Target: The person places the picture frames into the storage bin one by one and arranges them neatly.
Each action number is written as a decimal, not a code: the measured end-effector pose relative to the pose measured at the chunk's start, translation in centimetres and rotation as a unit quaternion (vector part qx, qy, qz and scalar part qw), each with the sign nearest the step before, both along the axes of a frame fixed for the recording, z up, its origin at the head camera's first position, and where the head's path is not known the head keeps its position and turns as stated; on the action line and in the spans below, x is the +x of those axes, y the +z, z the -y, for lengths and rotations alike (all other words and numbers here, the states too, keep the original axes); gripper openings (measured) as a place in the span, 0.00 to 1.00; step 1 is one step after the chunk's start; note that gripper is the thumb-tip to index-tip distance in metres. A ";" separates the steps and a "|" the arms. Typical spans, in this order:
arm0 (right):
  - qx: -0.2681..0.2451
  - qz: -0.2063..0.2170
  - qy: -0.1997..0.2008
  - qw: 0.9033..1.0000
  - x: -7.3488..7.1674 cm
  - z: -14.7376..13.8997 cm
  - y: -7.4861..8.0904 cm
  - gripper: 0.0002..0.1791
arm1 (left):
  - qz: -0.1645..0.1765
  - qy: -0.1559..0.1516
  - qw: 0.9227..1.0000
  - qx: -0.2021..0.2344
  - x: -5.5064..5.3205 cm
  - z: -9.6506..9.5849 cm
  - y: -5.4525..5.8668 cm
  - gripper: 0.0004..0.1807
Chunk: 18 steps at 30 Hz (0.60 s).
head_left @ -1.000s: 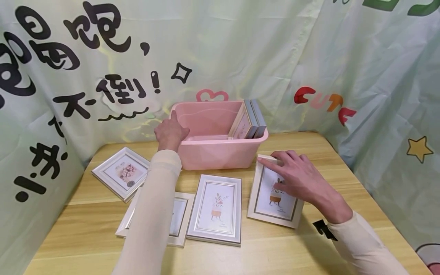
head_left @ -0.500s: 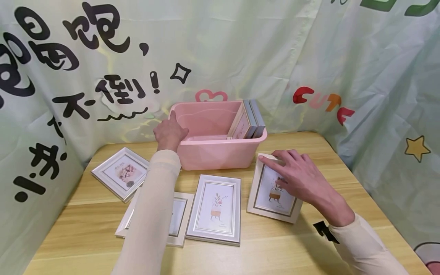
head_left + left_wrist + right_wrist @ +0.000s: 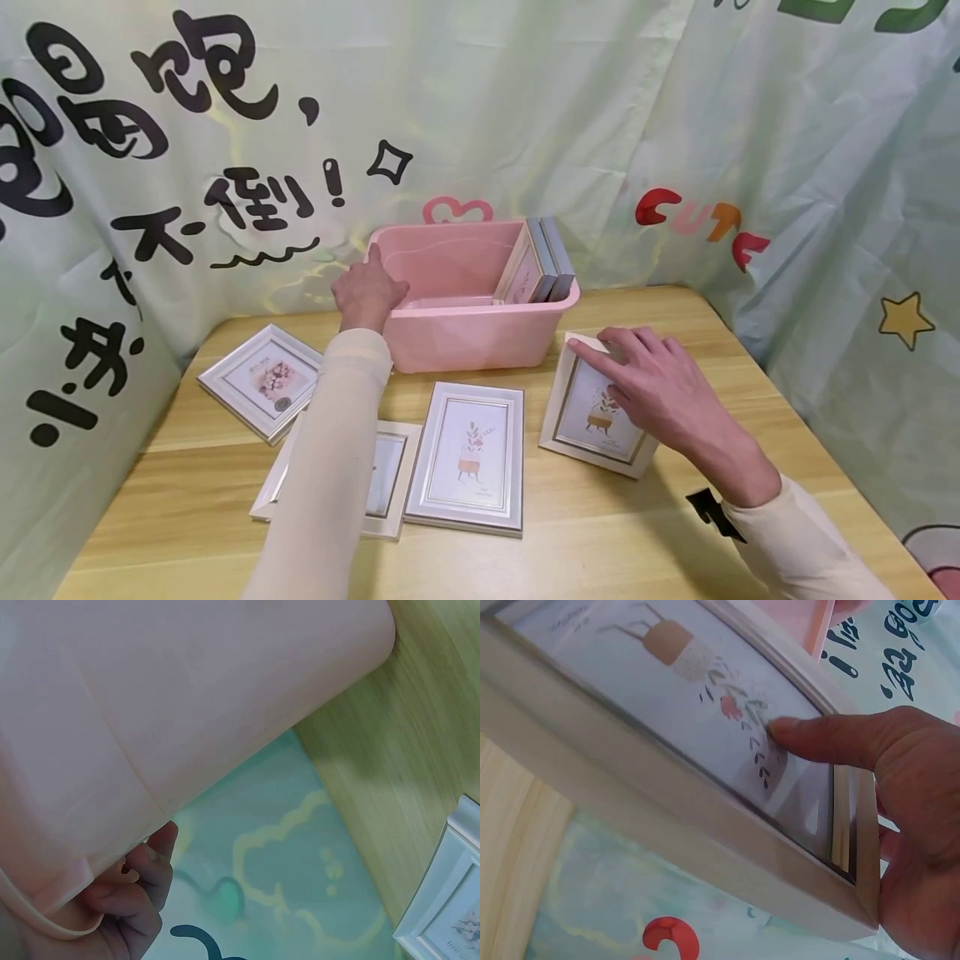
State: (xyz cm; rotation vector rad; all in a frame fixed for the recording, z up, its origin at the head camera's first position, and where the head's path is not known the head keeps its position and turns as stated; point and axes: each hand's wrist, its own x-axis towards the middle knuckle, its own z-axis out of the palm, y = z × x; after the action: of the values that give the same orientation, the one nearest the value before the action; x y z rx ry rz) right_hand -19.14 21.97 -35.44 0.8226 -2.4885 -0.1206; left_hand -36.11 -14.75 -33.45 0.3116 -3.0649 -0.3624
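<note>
My left hand (image 3: pixel 367 292) grips the left end of a pink plastic bin (image 3: pixel 468 340). In the left wrist view its fingers (image 3: pixel 142 885) curl under the bin's rim. At the right, my right hand (image 3: pixel 667 392) holds a cream picture frame (image 3: pixel 573 404) by its top, tilted up, with a plant-pot print inside. The right wrist view has the thumb (image 3: pixel 817 739) pressed on the frame's front, while the other fingers are mostly hidden behind it. Several picture frames (image 3: pixel 558 258) stand on edge in the bin's right end.
On the wooden table (image 3: pixel 585 550) lie a silver-white frame (image 3: pixel 465 458) in front of the bin, a cream frame (image 3: pixel 388 483) partly under my left forearm, and a white frame (image 3: pixel 262 379) at the left. A printed curtain (image 3: pixel 510 108) hangs close behind the bin.
The cream frame in my right hand has tilted further up, its lower edge rising in the view. My left hand stays on the bin; the head view has shifted slightly.
</note>
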 end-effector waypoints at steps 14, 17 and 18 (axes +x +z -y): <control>0.017 0.012 0.011 1.000 0.5 -0.1 0.6 0.46 | -0.001 -0.004 1.000 0.000 0.1 0.0 -0.1 0.46; 0.023 0.033 0.011 0.999 0.4 -0.4 0.9 0.47 | -0.004 -0.004 1.000 0.007 0.0 0.1 -0.1 0.46; 0.025 0.040 0.013 0.999 0.4 -0.4 1.0 0.47 | -0.005 -0.003 1.000 0.008 0.0 0.1 -0.1 0.46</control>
State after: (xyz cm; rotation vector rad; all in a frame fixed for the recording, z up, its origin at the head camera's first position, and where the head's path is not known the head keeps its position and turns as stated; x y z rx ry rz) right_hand -18.73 22.38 -34.44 0.8977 -2.5581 -0.1421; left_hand -36.10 -14.82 -33.60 0.3006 -3.0546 -0.3870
